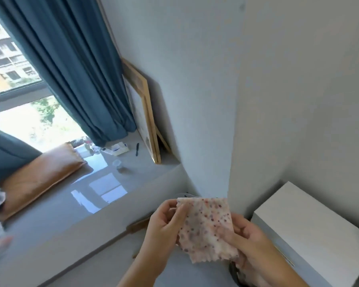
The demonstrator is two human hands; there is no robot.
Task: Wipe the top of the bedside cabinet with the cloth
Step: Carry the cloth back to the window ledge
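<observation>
A blue curtain [75,65] hung beside the bright window [10,65]. On the glossy sill [104,183] to my left lay an orange cushion [39,177], a small clear cup [117,163], a black pen [137,149] and some papers [118,149]. A wooden frame [147,112] leaned against the wall [195,79].

Bedside cabinet [311,230] cut off at right edge, sill clutter [114,150] too small (blurred), forearms cropped below

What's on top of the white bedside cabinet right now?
Nothing shows on the bedside cabinet; its visible white top is bare. The cloth is held in front of it by the left hand and right hand, not touching it. The cabinet's near edge runs out of frame.
</observation>
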